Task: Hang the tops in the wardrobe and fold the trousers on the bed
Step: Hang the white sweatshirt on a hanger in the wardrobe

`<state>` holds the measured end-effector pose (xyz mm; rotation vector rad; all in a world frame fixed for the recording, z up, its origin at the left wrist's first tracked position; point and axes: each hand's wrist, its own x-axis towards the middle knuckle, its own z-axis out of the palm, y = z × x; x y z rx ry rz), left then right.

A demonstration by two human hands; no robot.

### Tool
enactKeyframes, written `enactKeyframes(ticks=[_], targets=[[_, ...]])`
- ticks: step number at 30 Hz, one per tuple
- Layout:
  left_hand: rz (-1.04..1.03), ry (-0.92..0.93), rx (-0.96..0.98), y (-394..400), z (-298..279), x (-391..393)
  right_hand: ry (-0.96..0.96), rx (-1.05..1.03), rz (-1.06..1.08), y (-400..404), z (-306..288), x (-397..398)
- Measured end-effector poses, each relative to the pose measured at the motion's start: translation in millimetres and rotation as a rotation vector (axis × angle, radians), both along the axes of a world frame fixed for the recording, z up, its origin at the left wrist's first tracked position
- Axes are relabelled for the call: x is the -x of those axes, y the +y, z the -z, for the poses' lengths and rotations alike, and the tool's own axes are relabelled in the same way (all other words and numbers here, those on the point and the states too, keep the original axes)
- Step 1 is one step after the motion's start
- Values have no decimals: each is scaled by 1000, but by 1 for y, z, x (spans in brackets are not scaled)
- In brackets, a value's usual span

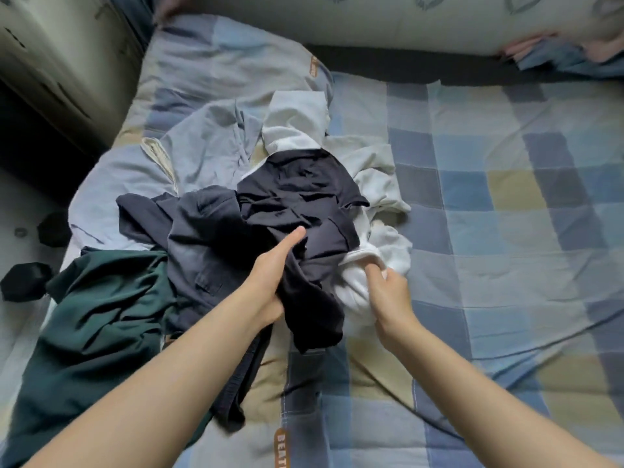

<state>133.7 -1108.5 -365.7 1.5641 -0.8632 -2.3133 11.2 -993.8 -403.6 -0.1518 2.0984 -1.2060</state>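
Navy, crumpled garment (297, 194) tops a pile on the checked bed (506, 204); the left hand (270, 282) grips its fold. Beside it, the right hand (388, 292) pinches one white garment (378, 255); one green garment (101, 315) lies left.

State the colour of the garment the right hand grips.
White; the right hand grips the white garment, clearest in the head view.
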Motion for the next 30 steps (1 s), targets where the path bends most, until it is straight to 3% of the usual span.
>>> enactKeyframes(ticks=[5, 16, 20, 25, 28, 30], targets=[[-66, -18, -62, 22, -90, -50, -19, 12, -51, 42, -86, -28], [-408, 403, 155, 52, -268, -196, -49, 76, -58, 132, -265, -108], [-421, 233, 312, 52, -283, -243, -9, 14, -170, 153, -295, -133], [-348, 307, 166, 70, -312, -244, 13, 23, -162, 155, -330, -145], [-254, 137, 205, 66, -291, -236, 34, 49, -172, 153, -345, -149], [-63, -69, 324, 64, -270, -232, 56, 93, -186, 151, -359, -151]])
